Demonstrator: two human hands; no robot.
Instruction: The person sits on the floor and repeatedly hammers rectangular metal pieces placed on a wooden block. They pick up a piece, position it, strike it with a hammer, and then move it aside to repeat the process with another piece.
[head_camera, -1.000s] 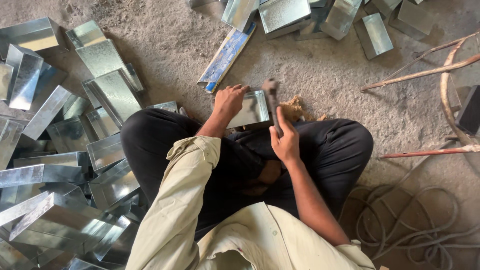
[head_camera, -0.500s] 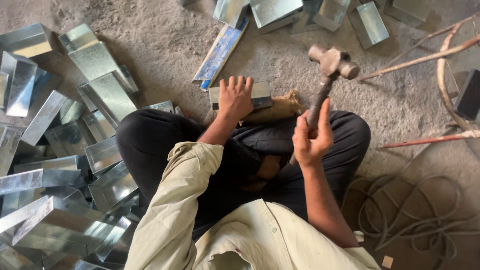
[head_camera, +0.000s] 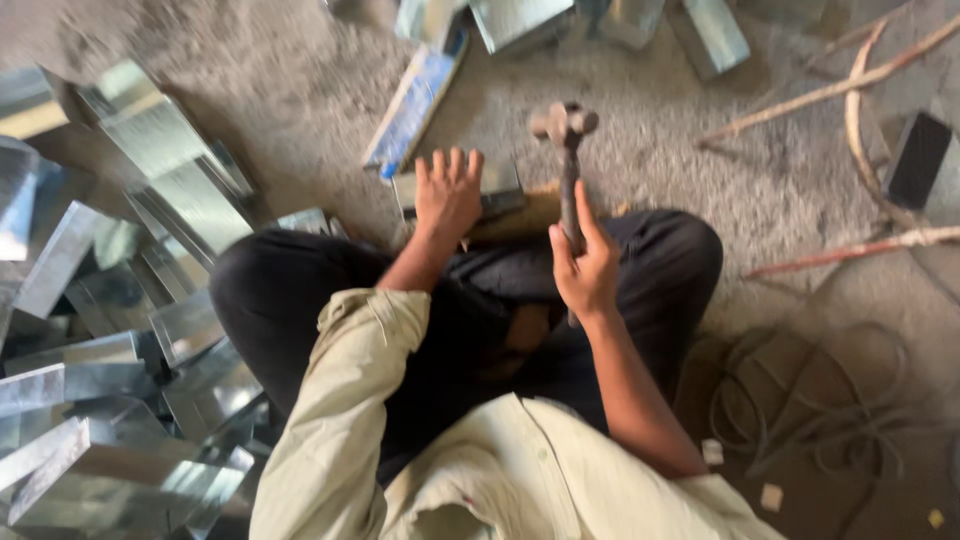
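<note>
The right hand has its grip clenched around a raised hammer, while the left hand, grip released, presses flat on a metal piece on the floor.

Gritty concrete floor strewn with folded metal sheets, sticks and cable.

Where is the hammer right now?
In the head view, the hammer is raised just right of centre, gripped by the right hand, beside the left hand.
</note>
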